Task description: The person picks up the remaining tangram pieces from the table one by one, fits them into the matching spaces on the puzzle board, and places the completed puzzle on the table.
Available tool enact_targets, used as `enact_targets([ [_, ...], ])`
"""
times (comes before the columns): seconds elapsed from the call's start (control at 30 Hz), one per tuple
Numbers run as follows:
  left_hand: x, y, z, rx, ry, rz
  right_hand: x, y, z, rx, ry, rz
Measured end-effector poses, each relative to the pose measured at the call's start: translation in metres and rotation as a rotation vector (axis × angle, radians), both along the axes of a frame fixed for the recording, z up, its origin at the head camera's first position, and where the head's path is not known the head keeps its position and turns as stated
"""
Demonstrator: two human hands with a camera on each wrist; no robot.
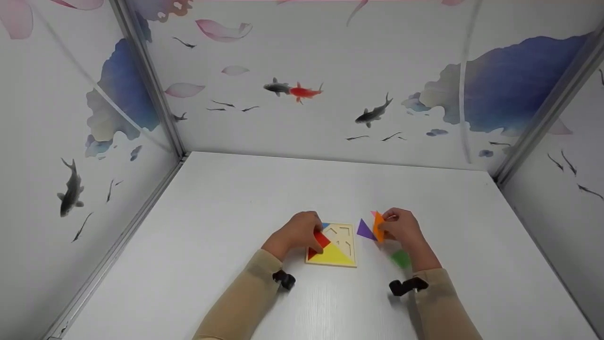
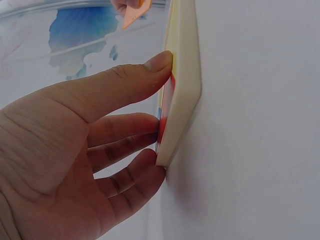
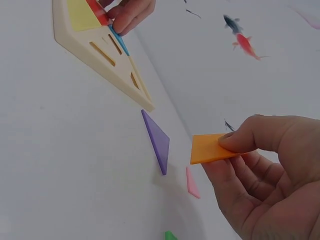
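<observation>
A square wooden tangram board (image 1: pixel 354 245) lies on the table, holding a yellow triangle (image 1: pixel 337 256), red pieces (image 1: pixel 322 239) and a blue piece (image 1: pixel 325 225). My left hand (image 1: pixel 299 231) holds the board's left side, thumb on the surface near the yellow triangle and bent fingers by the red and blue pieces. To the right, my right hand (image 1: pixel 401 226) pinches an orange tangram piece (image 3: pixel 207 148) between thumb and fingers, raised above the table. Beside the board are a purple triangle (image 3: pixel 157 140) and a pink piece (image 3: pixel 192 184). A green piece (image 1: pixel 401 258) lies near the right wrist.
The white table (image 1: pixel 226 198) is enclosed by printed panels at the back (image 1: pixel 306 47) and both sides. Vacant recesses (image 3: pixel 102 53) show in the board's right half. Black wrist cameras (image 1: pixel 284 279) sit at both cuffs.
</observation>
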State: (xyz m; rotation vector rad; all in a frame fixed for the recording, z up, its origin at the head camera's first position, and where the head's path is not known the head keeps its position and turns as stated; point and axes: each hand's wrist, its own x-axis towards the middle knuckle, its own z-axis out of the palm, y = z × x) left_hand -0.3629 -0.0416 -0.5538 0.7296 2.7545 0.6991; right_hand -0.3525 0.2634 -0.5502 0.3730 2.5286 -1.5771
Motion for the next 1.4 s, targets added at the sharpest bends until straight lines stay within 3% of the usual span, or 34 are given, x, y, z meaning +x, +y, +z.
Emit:
enact_targets([
  [0.23, -0.001, -0.001, 0.0, -0.002, 0.01, -0.012, 0.001, -0.005, 0.001, -0.039, -0.002, -0.002],
  [0.7, -0.001, -0.001, -0.001, 0.02, -0.002, -0.01, 0.003, -0.018, 0.002, 0.008, -0.033, 0.002],
  [1.4, 0.001, -0.001, 0.002, 0.01, -0.003, -0.015, 0.006, -0.036, -0.006, -0.035, 0.022, 0.06],
])
